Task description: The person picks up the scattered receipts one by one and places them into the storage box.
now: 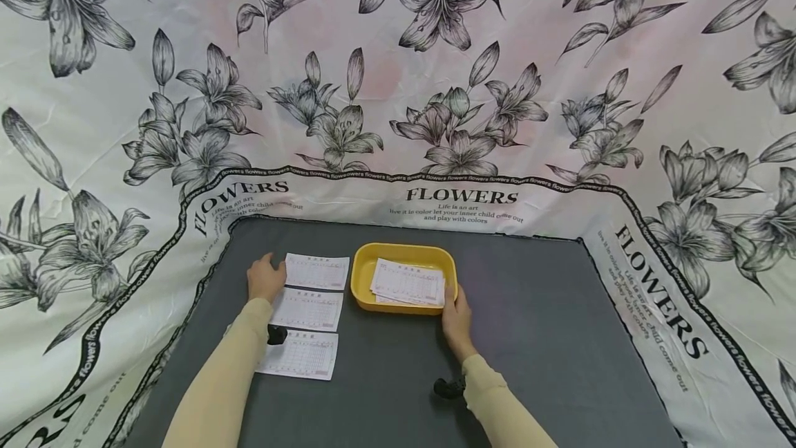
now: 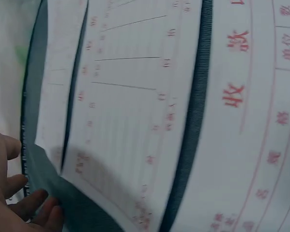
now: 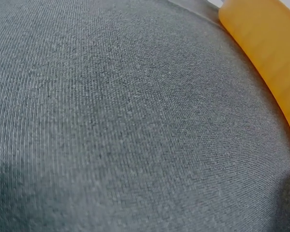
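- Head view: On a dark grey table [image 1: 385, 399], two hands work side by side. The left hand [image 1: 266, 278] is at the left end of the far slip [image 1: 318, 272], the farthest of three printed paper slips in a column; below it lie the middle slip [image 1: 311, 310] and the near slip [image 1: 305, 357]. To their right, a yellow tray [image 1: 404, 252] holds a loose stack of similar slips [image 1: 412, 283]. The right hand [image 1: 458, 320] grips the tray's near right corner, which should steady it.
- Left wrist view: The left hand's fingers [image 2: 33, 203] are loosely parted and pinch nothing, just beside the paper. Dark strips of table separate the slips (red printing runs along them). A light touch on the edge would likely square a slip without creasing it, and keeping the gaps even should prevent overlap.
- Right wrist view: Mostly grey ribbed cloth, with the tray's outer wall at the upper right. The right hand's grip cannot be told from here; a gentle hold seems enough, since tilting could slide the stack.
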### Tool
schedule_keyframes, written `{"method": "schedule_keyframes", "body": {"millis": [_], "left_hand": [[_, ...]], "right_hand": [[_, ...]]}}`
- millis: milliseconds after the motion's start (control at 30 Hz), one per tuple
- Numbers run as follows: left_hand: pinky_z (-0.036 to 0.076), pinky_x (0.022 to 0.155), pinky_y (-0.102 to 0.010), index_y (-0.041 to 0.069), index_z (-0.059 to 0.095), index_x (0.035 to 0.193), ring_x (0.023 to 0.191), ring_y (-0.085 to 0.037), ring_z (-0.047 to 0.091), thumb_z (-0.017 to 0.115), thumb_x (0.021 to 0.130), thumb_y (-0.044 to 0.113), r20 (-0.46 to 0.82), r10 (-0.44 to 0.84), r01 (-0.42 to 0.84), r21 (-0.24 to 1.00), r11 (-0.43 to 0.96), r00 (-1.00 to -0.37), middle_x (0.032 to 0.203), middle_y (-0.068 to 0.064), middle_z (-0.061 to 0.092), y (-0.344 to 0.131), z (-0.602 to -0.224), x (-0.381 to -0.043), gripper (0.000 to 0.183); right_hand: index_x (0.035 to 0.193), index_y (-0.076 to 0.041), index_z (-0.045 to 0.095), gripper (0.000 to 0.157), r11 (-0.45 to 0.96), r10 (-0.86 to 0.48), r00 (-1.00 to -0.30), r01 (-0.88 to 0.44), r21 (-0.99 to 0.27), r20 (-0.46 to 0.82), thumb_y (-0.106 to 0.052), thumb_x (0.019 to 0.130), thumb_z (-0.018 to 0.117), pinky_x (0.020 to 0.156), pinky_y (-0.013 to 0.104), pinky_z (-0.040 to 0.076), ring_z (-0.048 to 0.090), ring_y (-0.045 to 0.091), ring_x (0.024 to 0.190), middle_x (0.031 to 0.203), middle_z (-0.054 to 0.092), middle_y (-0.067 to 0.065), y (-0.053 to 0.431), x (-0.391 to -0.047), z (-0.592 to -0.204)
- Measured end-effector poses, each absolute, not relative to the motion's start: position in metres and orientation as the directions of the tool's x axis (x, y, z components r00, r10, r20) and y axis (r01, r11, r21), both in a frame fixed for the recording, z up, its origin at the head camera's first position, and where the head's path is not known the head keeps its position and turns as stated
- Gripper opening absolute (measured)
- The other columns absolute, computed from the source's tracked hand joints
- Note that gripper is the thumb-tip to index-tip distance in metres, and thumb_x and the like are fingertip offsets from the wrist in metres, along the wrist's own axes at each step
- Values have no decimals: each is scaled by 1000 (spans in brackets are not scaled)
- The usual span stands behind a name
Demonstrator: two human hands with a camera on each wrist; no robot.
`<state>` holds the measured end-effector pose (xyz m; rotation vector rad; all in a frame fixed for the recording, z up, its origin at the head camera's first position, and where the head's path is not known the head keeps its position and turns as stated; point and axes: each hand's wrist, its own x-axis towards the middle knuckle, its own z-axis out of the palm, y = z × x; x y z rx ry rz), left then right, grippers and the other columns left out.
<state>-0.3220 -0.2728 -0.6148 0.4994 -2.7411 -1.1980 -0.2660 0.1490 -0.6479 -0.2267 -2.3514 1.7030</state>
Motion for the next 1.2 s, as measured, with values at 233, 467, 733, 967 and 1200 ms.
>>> {"method": "schedule_keyframes", "body": {"millis": [233, 467, 733, 967, 1200], "left_hand": [[40, 113, -69, -15, 43, 152, 137, -57, 39, 56, 106, 22, -5, -338, -264, 636, 725, -941, 149, -41, 42, -276, -631, -314, 60], [49, 102, -69, -18, 45, 148, 131, -58, 42, 57, 107, 24, 27, -294, -246, 478, 843, -955, 143, -44, 42, -276, -632, -318, 60], [47, 105, -68, -13, 52, 145, 132, -56, 40, 54, 109, 23, 9, -342, -305, 435, 847, -940, 141, -42, 42, -264, -635, -324, 51], [47, 105, -68, -7, 58, 142, 129, -54, 43, 57, 108, 20, 47, -377, -312, 471, 825, -925, 137, -39, 47, -255, -635, -324, 43], [45, 106, -69, -5, 60, 142, 129, -54, 45, 62, 107, 19, 81, -365, -282, 488, 826, -928, 137, -38, 50, -253, -636, -321, 42]], "right_hand": [[150, 3, 52, 46, 362, 270, -953, -33, -931, 139, -28, 116, 46, 113, 62, 46, 59, 44, 130, 139, 64, 27, 145, -265, -651], [149, 3, 53, 44, 369, 284, -946, -43, -928, 157, -24, 116, 45, 111, 62, 47, 61, 45, 128, 136, 65, 27, 141, -268, -652], [147, 3, 55, 43, 339, 294, -945, -40, -940, 146, -25, 116, 46, 111, 61, 47, 61, 44, 127, 134, 66, 26, 141, -266, -651], [148, 5, 54, 43, 363, 302, -938, -52, -930, 171, -23, 115, 47, 110, 63, 47, 61, 45, 127, 135, 65, 27, 143, -266, -650], [146, 4, 56, 43, 371, 309, -933, -59, -927, 183, -23, 115, 46, 109, 62, 48, 62, 45, 125, 133, 67, 27, 146, -266, -650]]}}
